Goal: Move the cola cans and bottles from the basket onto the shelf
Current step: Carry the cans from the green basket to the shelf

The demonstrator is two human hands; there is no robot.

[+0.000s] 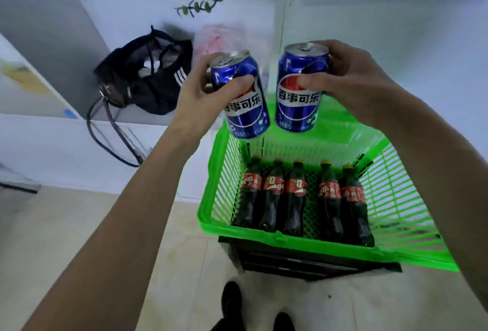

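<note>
1. Our left hand (200,93) grips a blue aluminium cola can (241,98), held above the green slatted plastic basket (412,198).
2. Our right hand (351,77) grips a second blue cola can (299,93), just beside the first.
3. Five dark red-labelled cola bottles (298,198) lie inside the basket.

Both my hands are full, a blue Pepsi can (239,98) in my left grip (200,95) and another (299,87) in my right grip (351,79), above the green basket's (211,198) far rim. On the white shelf (79,119) to the left, a black bag (148,74) blocks the middle; bare shelf lies nearer left.
</note>
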